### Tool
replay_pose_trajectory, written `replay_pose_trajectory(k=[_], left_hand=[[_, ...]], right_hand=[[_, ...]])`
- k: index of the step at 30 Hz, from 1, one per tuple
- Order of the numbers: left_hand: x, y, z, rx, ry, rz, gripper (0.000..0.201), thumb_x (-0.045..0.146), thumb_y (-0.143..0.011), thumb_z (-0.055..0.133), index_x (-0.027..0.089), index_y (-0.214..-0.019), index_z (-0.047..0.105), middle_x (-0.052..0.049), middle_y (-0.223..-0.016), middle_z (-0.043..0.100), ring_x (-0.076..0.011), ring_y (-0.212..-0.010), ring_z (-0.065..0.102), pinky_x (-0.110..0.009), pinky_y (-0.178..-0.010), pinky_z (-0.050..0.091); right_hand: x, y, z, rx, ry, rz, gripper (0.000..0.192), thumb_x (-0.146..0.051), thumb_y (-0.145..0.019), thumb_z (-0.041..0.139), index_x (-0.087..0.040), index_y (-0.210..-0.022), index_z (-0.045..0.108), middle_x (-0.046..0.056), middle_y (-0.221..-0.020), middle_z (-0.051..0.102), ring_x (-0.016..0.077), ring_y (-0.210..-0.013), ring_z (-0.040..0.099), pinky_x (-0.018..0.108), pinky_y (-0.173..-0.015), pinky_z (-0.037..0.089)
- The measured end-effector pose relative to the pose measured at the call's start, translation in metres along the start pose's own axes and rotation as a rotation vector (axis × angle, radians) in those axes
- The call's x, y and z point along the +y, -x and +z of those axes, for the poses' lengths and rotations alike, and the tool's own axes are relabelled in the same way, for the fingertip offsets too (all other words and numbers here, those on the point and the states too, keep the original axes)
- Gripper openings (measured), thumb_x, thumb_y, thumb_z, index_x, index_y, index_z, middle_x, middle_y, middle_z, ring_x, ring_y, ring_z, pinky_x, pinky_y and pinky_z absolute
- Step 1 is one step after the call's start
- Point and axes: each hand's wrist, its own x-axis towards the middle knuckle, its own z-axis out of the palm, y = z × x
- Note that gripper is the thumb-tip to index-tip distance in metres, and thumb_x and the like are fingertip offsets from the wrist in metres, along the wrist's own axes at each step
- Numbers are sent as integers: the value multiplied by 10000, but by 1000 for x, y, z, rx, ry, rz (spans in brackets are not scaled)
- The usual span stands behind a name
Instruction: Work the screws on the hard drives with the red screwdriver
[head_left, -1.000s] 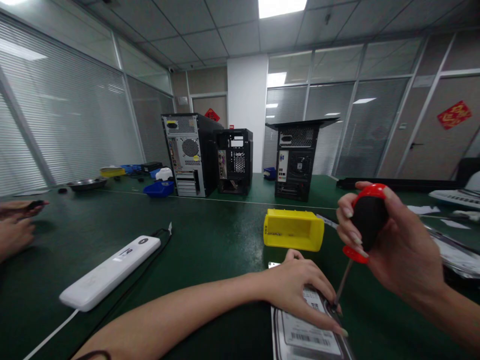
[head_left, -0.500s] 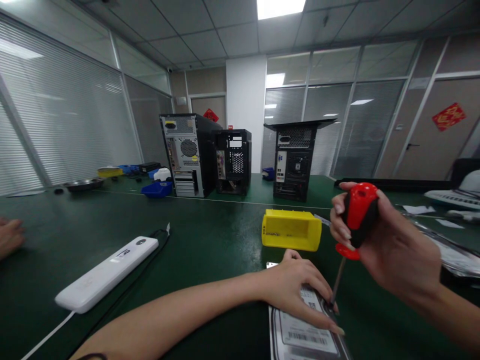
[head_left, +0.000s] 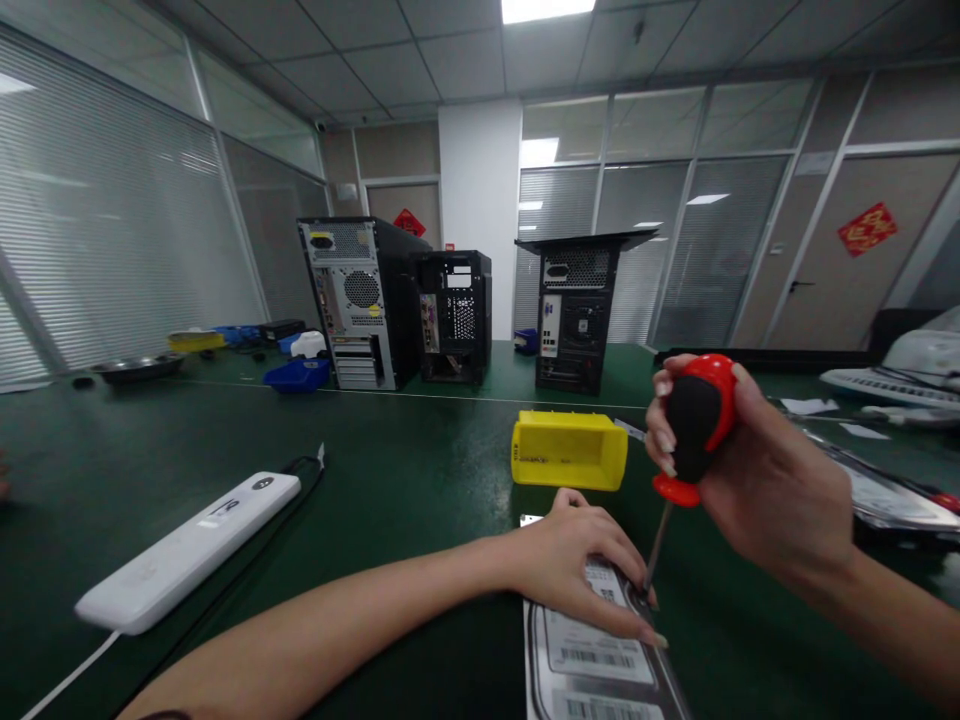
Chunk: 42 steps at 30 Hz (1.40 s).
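Note:
A silver hard drive with a printed label lies on the green table at the lower right of centre. My left hand is spread across its far end and grips it, the thumb on top and fingertips at the right edge. In my right hand is a screwdriver with a thick red and black handle. Its shaft slants down to the drive's right edge, where the tip meets the edge near my left fingertips. Whether a screw sits under the tip is hidden.
A yellow bin lies just beyond the drive. A white power strip with a black cable lies at left. Computer cases stand at the back, near a blue bin. More drives lie at right.
The screwdriver's handle has turned, showing more black and less red toward me. The whole view has shifted slightly. Another person's hand at the far left has almost left the picture.

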Motion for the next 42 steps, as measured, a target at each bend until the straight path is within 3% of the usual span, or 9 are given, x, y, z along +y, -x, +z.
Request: replay_pose_trajectory(k=[3, 8, 12, 18, 23, 30, 36, 40, 42], left_hand=[[0, 0, -1, -10, 11, -24, 351, 558, -743, 633, 241, -886, 683, 11, -997, 689, -192, -1012, 571, -335, -881, 238], [-1, -1, -1, -4, -7, -5, 351, 546, -742, 642, 231, -893, 678, 0, -1017, 685, -189, -1023, 570, -331, -869, 242], [-2, 0, 0, -8, -14, -11, 343, 551, -740, 641, 244, -885, 680, 7, -1026, 685, -194, -1043, 564, -334, -880, 238], [-1, 0, -2, -26, -16, -32, 359, 565, -735, 635, 237, -875, 680, 9, -1032, 683, -201, -1056, 556, -336, -882, 236], [-2, 1, -2, -17, -32, -3, 345, 540, -749, 635, 227, -892, 671, 2, -1036, 680, -193, -1050, 556, -331, -864, 241], [-4, 1, 0, -9, -35, 6, 332, 527, -745, 647, 228, -887, 669, 10, -1018, 682, -182, -1046, 557, -323, -881, 249], [-4, 0, -2, -20, -46, 35, 327, 505, -757, 646, 217, -912, 665, 5, -1026, 678, -188, -1055, 553, -323, -851, 244], [-3, 0, -2, 4, -58, 68, 293, 480, -784, 629, 209, -892, 666, 13, -982, 684, -166, -996, 574, -320, -832, 239], [-3, 0, 0, 17, -56, 58, 298, 485, -773, 638, 213, -889, 668, 10, -978, 686, -170, -995, 574, -319, -834, 240]], right_hand=[[-1, 1, 3, 3, 14, -30, 245, -365, -867, 418, -233, -989, 585, 27, -833, 514, 115, -541, 494, 232, -421, 434], [-2, 2, 10, 20, 61, -47, 159, -416, -825, 527, -272, -894, 525, -24, -718, 477, 86, -445, 396, 191, -326, 345], [-2, 3, 10, 23, 81, -42, 201, -434, -833, 513, -236, -829, 546, -9, -747, 484, 80, -460, 407, 197, -344, 359], [-4, 3, 3, 87, 59, -34, 382, -465, -867, 398, -190, -844, 662, 54, -795, 523, 130, -589, 514, 241, -478, 474], [-3, 1, 7, 86, 31, -49, 340, -492, -877, 378, -244, -890, 610, 15, -686, 501, 119, -514, 455, 231, -430, 421], [0, 0, 7, 35, 173, -38, 265, -426, -769, 589, -196, -674, 497, -24, -578, 441, 82, -444, 396, 194, -380, 351], [-2, 0, 7, 86, 59, -3, 367, -530, -839, 421, -207, -803, 592, 12, -667, 512, 111, -494, 477, 226, -405, 417], [0, -2, 5, -7, 52, 48, 408, -572, -860, 372, -230, -880, 594, -3, -624, 496, 104, -458, 441, 230, -402, 409], [1, -2, 4, -52, 52, 57, 392, -573, -851, 405, -223, -806, 576, -17, -566, 465, 91, -428, 399, 204, -377, 366]])
